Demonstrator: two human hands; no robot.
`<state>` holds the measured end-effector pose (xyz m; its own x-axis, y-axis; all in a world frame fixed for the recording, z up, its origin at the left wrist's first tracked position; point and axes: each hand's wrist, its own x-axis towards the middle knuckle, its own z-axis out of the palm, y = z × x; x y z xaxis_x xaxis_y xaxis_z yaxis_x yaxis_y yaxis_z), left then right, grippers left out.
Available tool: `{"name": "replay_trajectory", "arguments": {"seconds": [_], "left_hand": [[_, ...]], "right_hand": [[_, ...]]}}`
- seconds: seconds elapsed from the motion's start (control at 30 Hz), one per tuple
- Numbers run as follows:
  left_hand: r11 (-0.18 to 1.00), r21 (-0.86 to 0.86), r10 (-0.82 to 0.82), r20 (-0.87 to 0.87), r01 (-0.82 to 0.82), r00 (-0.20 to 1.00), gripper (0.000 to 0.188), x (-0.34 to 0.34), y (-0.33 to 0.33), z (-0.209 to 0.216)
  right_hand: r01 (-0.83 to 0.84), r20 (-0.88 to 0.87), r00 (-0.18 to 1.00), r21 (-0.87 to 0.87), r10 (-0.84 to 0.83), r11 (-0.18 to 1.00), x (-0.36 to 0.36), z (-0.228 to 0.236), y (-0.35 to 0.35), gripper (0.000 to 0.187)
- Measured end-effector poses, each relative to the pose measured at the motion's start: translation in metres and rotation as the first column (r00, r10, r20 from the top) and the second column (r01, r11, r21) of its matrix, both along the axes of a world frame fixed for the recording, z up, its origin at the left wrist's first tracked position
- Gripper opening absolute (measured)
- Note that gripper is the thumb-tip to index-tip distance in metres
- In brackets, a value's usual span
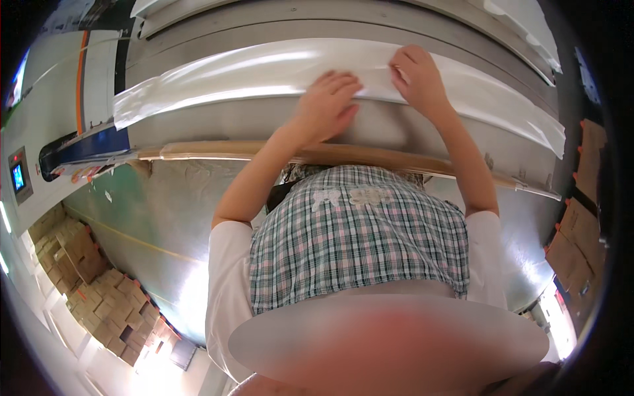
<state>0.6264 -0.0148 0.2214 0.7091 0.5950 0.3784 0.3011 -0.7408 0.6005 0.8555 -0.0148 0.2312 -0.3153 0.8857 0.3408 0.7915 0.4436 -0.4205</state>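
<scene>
A long strip of glossy white plastic film [244, 69] lies across the grey metal bed of a machine in front of me. My left hand [327, 104] rests over its near edge at the middle, fingers stretched out and slightly blurred, palm down. Farther right, my right hand [417, 76] is over the film, its fingers curled in and drawn together. A faint crease in the film runs up to these fingertips. Whatever lies between them, if anything, is too small to make out.
A brown padded edge [330, 154] runs along the bed's front, against my checked apron [360, 244]. On the left stand a machine housing with a small control screen [18, 175] and stacked cardboard boxes [109, 307]. More cardboard [576, 241] stands at the right.
</scene>
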Motion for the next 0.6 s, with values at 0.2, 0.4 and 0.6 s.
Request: {"name": "replay_trajectory", "arguments": {"seconds": [0.2,0.4,0.6], "left_hand": [[0.835,0.097,0.517,-0.471,-0.541,0.715,0.027,-0.132,0.029,-0.02],[0.614,0.569,0.781,-0.342,-0.547,0.522,0.038,-0.307,0.081,-0.065],[0.482,0.765,0.876,-0.435,-0.427,0.208,0.046,-0.433,0.11,-0.069]], "right_hand": [[0.05,-0.094,0.995,0.065,-0.044,0.997,-0.002,0.005,-0.027,0.018],[0.089,-0.006,0.996,-0.079,-0.09,0.993,-0.018,0.005,-0.027,0.019],[0.121,0.027,0.992,-0.099,-0.119,0.988,-0.039,0.019,-0.022,0.019]]}}
